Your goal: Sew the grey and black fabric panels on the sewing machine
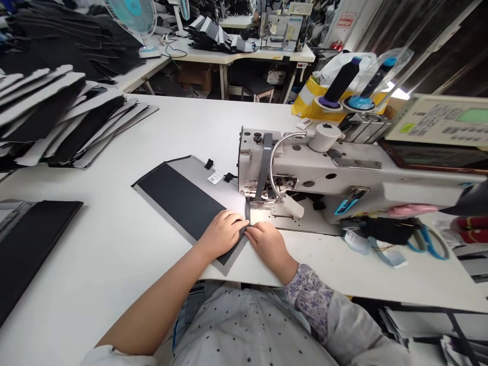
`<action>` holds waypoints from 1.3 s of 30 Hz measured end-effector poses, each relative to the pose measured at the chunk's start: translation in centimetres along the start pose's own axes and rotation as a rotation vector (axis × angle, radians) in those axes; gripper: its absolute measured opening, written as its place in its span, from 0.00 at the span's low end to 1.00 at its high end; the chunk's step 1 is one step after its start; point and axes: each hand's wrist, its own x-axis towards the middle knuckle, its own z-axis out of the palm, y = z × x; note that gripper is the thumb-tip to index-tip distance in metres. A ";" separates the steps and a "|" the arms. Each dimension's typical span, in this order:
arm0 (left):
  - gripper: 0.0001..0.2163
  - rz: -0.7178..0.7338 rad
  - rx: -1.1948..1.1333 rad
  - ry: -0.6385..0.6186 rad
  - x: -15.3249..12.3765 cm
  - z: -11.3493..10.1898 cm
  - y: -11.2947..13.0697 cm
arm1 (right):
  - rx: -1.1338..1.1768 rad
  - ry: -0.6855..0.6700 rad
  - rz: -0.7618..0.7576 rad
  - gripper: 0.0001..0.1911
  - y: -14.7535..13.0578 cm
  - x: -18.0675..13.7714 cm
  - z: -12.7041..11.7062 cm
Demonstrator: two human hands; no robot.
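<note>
A grey and black fabric panel (pixel 179 195) lies flat on the white table, its right edge beneath the head of the sewing machine (pixel 282 168). It has a small white label (pixel 215 177) and two short black tabs on its far edge. My left hand (pixel 224 234) rests on the black part, its fingers bent and closed at the panel's right edge. Close beside it, my right hand (pixel 270 249) pinches the same edge between thumb and fingers, just in front of the needle area. The fingertips of both hands almost meet there.
Stacked fabric pieces (pixel 76 122) stand at the left, with a folded black piece (pixel 41 239) nearer. Blue-handled scissors (pixel 429 243) and labels lie right of the machine. Behind it are thread cones (pixel 339 84) and a control panel (pixel 442 119). A fan (pixel 133 18) stands farther back.
</note>
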 end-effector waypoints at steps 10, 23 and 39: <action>0.14 -0.051 0.026 0.056 2.9 0.0 -2.8 | 0.038 0.080 0.008 0.11 1.3 3.1 0.1; 0.08 -0.052 0.121 0.137 5.9 0.9 -5.4 | 0.177 0.032 0.192 0.13 2.4 5.6 1.5; 0.10 -0.120 0.125 0.236 5.8 1.4 -4.7 | 0.075 0.233 0.232 0.11 1.4 5.1 1.2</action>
